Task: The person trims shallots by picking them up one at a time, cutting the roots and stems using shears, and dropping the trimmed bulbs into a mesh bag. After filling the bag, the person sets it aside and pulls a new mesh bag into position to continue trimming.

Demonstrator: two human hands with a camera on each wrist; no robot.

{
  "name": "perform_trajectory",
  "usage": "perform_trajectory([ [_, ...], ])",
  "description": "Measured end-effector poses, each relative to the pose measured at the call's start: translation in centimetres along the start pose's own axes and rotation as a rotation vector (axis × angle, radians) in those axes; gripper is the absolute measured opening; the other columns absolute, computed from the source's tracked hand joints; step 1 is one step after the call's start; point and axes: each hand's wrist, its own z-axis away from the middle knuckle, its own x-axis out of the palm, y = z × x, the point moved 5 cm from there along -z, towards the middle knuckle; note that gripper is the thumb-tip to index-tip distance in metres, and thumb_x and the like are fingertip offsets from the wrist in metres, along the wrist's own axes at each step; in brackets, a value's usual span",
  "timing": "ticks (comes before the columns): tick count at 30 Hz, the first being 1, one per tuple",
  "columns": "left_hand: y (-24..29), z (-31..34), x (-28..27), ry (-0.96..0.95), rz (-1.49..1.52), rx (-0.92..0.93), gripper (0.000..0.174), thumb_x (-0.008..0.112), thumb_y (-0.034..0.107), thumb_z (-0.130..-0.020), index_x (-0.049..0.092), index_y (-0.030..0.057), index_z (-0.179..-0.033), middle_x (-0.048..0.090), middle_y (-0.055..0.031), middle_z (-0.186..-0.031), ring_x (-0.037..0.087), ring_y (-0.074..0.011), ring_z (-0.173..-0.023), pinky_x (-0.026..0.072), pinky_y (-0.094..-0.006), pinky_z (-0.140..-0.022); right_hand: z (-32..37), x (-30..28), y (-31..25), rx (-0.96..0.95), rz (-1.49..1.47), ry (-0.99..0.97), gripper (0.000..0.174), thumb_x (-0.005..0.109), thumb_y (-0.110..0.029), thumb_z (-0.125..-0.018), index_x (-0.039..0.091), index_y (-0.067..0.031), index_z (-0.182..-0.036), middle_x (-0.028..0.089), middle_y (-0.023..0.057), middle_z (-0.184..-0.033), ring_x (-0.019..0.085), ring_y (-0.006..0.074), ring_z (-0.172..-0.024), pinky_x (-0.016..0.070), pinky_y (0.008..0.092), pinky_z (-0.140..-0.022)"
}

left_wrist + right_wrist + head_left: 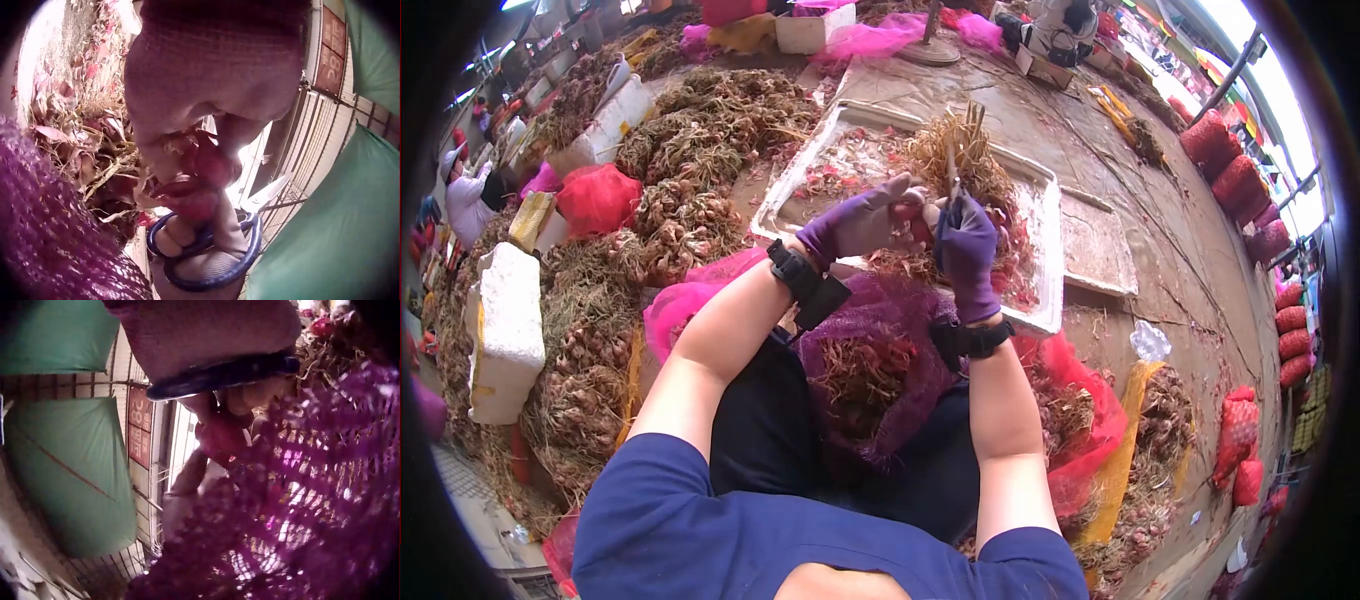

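My left hand (862, 222), in a purple and grey glove, pinches red shallots (206, 172) between thumb and fingers. Close beside it, my right hand (970, 250) in a similar glove grips scissors (953, 168) with blue handles. The left wrist view shows right-hand fingers through the handle loops and the blades pointing past the shallots. Both hands are over the near side of a white foam tray (1055, 260). It carries dry stalks (950, 140) and loose red skins. A purple mesh bag (925, 345) with dried matter inside lies between the knees, below the hands.
Heaps of dried shallots (710, 130) spread along the left. A white foam box (508, 330) stands among them. A red mesh bag (1090, 400) lies right of the lap. Filled red sacks (1238, 185) line the right side. Another person (1060, 28) is at the back.
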Motion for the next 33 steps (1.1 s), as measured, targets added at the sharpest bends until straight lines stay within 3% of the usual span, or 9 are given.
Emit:
perform_trajectory([
  [4, -1.4, 0.2, -0.7, 0.257, -0.081, -0.138, 0.036, 0.047, 0.04, -0.095, 0.053, 0.011, -0.116, 0.056, -0.0026, -0.089, 0.058, -0.014, -0.084, 0.0499, -0.0426, -0.082, 0.3, 0.7, -0.9, -0.181, 0.17, 0.008, 0.012, 0.063, -0.012, -0.084, 0.061, -0.0023, -0.091, 0.059, -0.0014, -0.074, 0.052, 0.0085, -0.062, 0.0451, 0.0243, -0.061],
  [6, 0.2, -0.3, -0.6, 0.196, -0.47, -0.033, 0.038, 0.054, 0.033, -0.093, 0.049, 0.0099, -0.123, 0.056, -0.0036, -0.091, 0.057, -0.012, -0.081, 0.0511, -0.0334, -0.075, 0.0, 0.2, 0.0, 0.027, -0.007, 0.037, 0.016, 0.064, -0.019, -0.086, 0.061, -0.0038, -0.089, 0.061, 0.0002, -0.075, 0.055, 0.0108, -0.064, 0.0458, 0.0238, -0.062],
  [8, 1.0, -0.2, 0.8, 0.227, -0.654, 0.046, 0.044, 0.058, 0.025, -0.09, 0.044, 0.0084, -0.128, 0.055, -0.004, -0.094, 0.056, -0.0109, -0.082, 0.0504, -0.0295, -0.073, 0.4, -0.5, 0.4, 0.569, -0.246, -0.076, 0.026, 0.063, -0.033, -0.088, 0.063, -0.0073, -0.092, 0.06, -0.0014, -0.073, 0.056, 0.0063, -0.063, 0.042, 0.0198, -0.054],
  [9, 1.4, 0.0, 1.5, 0.261, -0.836, 0.128, 0.053, 0.062, 0.017, -0.088, 0.038, 0.0069, -0.134, 0.055, -0.0044, -0.097, 0.056, -0.0098, -0.084, 0.0496, -0.0255, -0.071, 0.4, -0.3, 1.2, 0.568, -0.388, -0.098, 0.037, 0.061, -0.043, -0.087, 0.063, -0.0067, -0.094, 0.064, 0.0008, -0.078, 0.059, 0.0087, -0.063, 0.0405, 0.0175, -0.053],
  [13, 1.4, 0.0, 3.0, 0.189, -1.336, 0.449, 0.074, 0.066, 0.002, -0.079, 0.026, 0.006, -0.141, 0.055, -0.0055, -0.102, 0.056, -0.0102, -0.084, 0.0496, -0.0244, -0.074, 0.2, 0.6, 0.6, 0.447, -0.332, -0.169, 0.034, 0.063, -0.035, -0.088, 0.062, -0.0027, -0.095, 0.067, 0.0043, -0.083, 0.061, 0.0101, -0.067, 0.0428, 0.0178, -0.055],
  [19, 1.6, 0.0, 1.7, 0.292, -0.951, 0.198, 0.078, 0.068, 0.016, -0.077, 0.025, 0.0021, -0.141, 0.057, -0.0101, -0.1, 0.058, -0.0124, -0.084, 0.0487, -0.0247, -0.075, -0.3, 1.0, 1.6, 0.265, -0.398, -0.109, 0.016, 0.066, -0.018, -0.086, 0.062, -0.0031, -0.087, 0.062, -0.0004, -0.076, 0.053, 0.0046, -0.061, 0.0417, 0.019, -0.053],
  [24, 1.2, -0.1, 2.5, 0.289, -0.711, 0.148, 0.075, 0.065, 0.023, -0.08, 0.026, 0.0002, -0.141, 0.056, -0.0072, -0.093, 0.056, -0.0118, -0.078, 0.048, -0.0253, -0.071, 0.2, 0.5, 0.3, 0.396, -0.661, -0.09, 0.012, 0.064, -0.015, -0.087, 0.061, -0.0033, -0.087, 0.062, 0.0011, -0.074, 0.052, 0.005, -0.057, 0.0417, 0.0191, -0.05],
  [31, -0.2, -0.2, -1.5, 0.406, -0.374, 0.084, 0.05, 0.053, 0.023, -0.091, 0.038, -0.0003, -0.133, 0.054, -0.0026, -0.088, 0.053, -0.0098, -0.069, 0.044, -0.0223, -0.061, 0.6, 1.4, 2.1, 0.564, -0.783, -0.116, 0.011, 0.063, -0.015, -0.086, 0.059, -0.0052, -0.088, 0.057, -0.001, -0.069, 0.05, 0.0053, -0.052, 0.0372, 0.0182, -0.044],
  [33, -0.5, -0.4, -3.8, 0.315, -0.337, 0.121, 0.03, 0.052, 0.026, -0.092, 0.051, 0.003, -0.112, 0.053, 0.0017, -0.08, 0.047, -0.0098, -0.055, 0.0411, -0.0215, -0.05, 0.9, 1.6, 0.4, 0.548, -0.68, -0.156, 0.011, 0.064, -0.015, -0.086, 0.059, -0.0052, -0.088, 0.057, -0.0008, -0.069, 0.049, 0.0054, -0.052, 0.0369, 0.018, -0.044],
])
